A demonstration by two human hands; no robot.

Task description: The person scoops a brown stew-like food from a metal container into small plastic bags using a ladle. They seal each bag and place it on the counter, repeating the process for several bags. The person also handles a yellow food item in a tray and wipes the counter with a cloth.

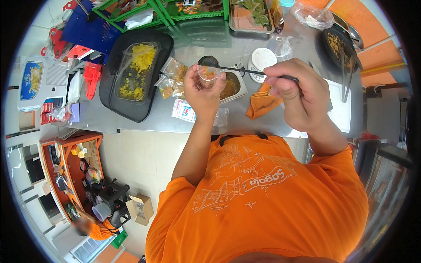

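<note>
My left hand (204,93) is wrapped around a small clear plastic cup or bag (208,73), held above the steel table. In my right hand (297,88) is the handle of a black ladle (208,61), whose bowl rests at the mouth of the clear container. Below and right of my left hand sits a rectangular steel pan (234,86) of brownish sauce or stew, partly hidden by that hand. Filled clear plastic bags (172,82) lie just left of it. A white round-topped kitchen scale (263,60) stands behind the pan, and a folded orange cloth (263,102) lies nearer me.
A black pan with yellow food (107,85) stands left. Green crates (197,15) and a leaf-filled steel tray (270,29) line the back. At right are a dark pan with tongs (329,39) and a white cutting board (343,115). Another person (100,231) is at lower left.
</note>
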